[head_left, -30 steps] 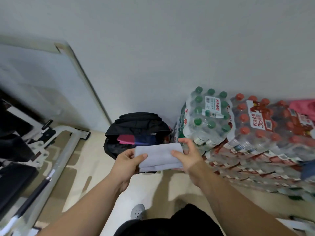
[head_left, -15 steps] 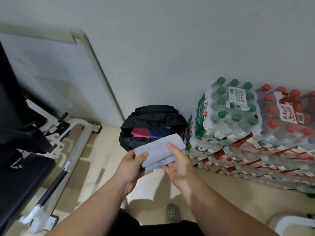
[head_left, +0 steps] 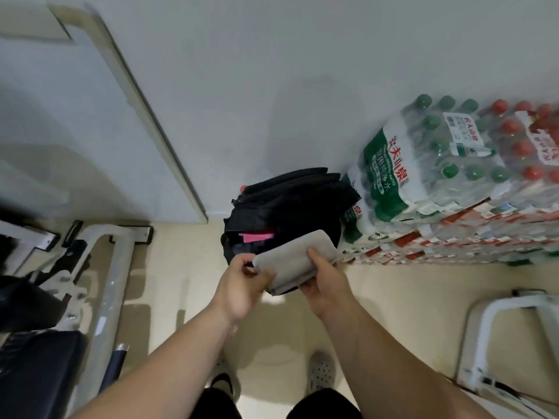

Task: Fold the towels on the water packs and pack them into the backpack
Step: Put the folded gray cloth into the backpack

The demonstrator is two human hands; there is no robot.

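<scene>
A folded pale grey towel (head_left: 295, 260) is held between both hands just above the front of the black backpack (head_left: 290, 204). My left hand (head_left: 242, 285) grips its left end and my right hand (head_left: 325, 282) grips its right side, thumb on top. The backpack stands open on the floor against the wall, with a pink folded towel (head_left: 257, 236) showing inside. Stacked water packs (head_left: 438, 176) with green and red caps stand to the right of the backpack.
A white board (head_left: 99, 122) leans on the wall at left. Metal frame and black padded equipment (head_left: 60, 297) fill the left floor. A white metal frame (head_left: 508, 337) stands at lower right. My shoes (head_left: 322, 370) are on the beige floor below.
I have stepped closer and look further down. The towel has moved lower towards the backpack opening, still held in both hands.
</scene>
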